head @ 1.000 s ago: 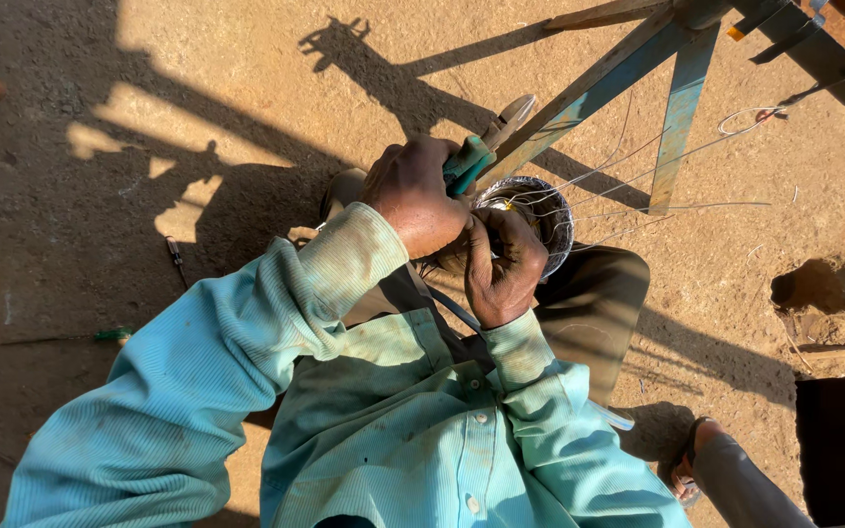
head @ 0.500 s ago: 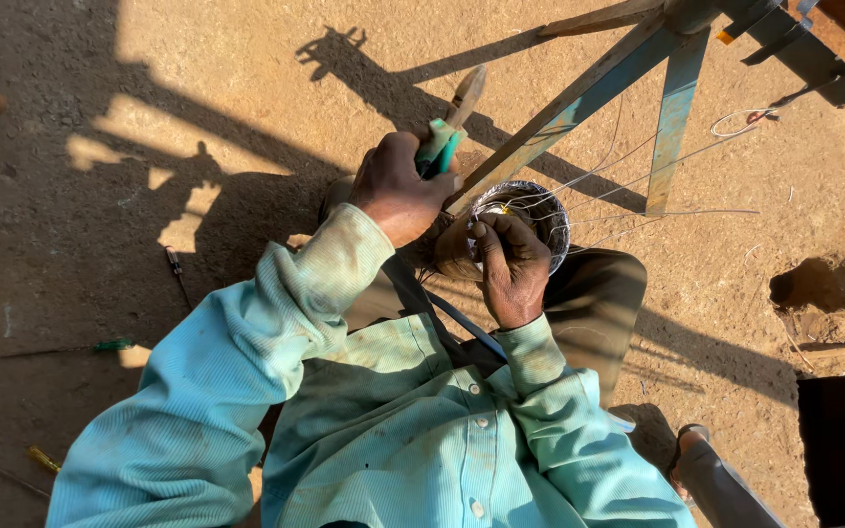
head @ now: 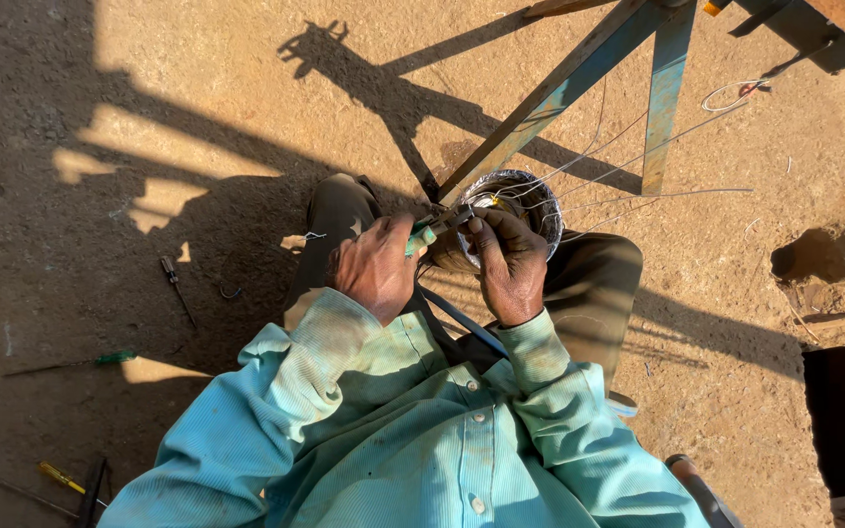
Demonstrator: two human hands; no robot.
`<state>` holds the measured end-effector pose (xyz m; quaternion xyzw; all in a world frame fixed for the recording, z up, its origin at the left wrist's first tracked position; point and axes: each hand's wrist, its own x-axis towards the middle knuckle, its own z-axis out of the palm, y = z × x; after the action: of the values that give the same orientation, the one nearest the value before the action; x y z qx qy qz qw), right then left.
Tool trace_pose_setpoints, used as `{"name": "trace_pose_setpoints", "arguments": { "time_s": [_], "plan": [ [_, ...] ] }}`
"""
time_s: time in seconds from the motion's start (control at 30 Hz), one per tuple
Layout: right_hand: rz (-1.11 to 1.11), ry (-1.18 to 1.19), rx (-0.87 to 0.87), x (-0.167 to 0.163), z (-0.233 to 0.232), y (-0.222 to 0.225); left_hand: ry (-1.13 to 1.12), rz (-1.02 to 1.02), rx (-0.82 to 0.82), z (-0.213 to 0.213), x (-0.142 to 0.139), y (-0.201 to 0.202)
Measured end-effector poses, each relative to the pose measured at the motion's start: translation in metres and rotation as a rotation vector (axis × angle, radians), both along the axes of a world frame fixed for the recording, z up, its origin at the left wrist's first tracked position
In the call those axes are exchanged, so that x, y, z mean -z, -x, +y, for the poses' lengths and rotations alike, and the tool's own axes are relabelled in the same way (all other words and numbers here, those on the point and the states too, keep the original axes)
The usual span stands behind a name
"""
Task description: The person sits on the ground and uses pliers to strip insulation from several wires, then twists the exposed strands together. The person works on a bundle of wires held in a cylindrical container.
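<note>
While I look down past my pale green shirt sleeves, my left hand (head: 376,269) has its fingers (head: 388,235) wrapped tight around the green handles of a pair of pliers (head: 434,228), whose dark nose points right, toward my other hand. My right hand (head: 509,266) has its fingers (head: 486,233) curled together on the near rim of a coil of thin wire (head: 530,200), which sits just above my knees, touching that hand. The pliers' tip meets the coil beside my right thumb; whether it bites a strand I cannot tell. Loose wire ends (head: 657,196) trail off to the right over the sandy ground (head: 246,88). A blue-painted metal frame (head: 579,83) slants just behind the coil. Well apart on the left, in shadow, lie a green-handled screwdriver (head: 114,358) and a yellow-handled one (head: 59,477).
</note>
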<state>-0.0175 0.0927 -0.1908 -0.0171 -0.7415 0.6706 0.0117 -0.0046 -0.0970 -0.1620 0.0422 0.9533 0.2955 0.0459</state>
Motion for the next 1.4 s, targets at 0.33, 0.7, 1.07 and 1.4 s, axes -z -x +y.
{"name": "trace_pose_setpoints", "arguments": {
  "time_s": [0.33, 0.7, 1.07, 1.4],
  "plan": [
    [0.010, -0.026, 0.000, -0.006, -0.003, 0.000, 0.172, 0.039, 0.026, 0.000, -0.015, 0.003],
    [0.073, -0.099, -0.004, -0.022, -0.007, -0.001, 0.195, 0.082, 0.048, -0.001, -0.006, -0.002],
    [0.086, -0.356, -0.109, -0.044, -0.004, 0.005, 0.131, 0.012, 0.005, -0.011, -0.008, 0.016],
    [0.126, -0.338, -0.067, -0.044, -0.011, 0.002, 0.037, 0.010, -0.004, -0.007, -0.009, 0.021]
  ]
}}
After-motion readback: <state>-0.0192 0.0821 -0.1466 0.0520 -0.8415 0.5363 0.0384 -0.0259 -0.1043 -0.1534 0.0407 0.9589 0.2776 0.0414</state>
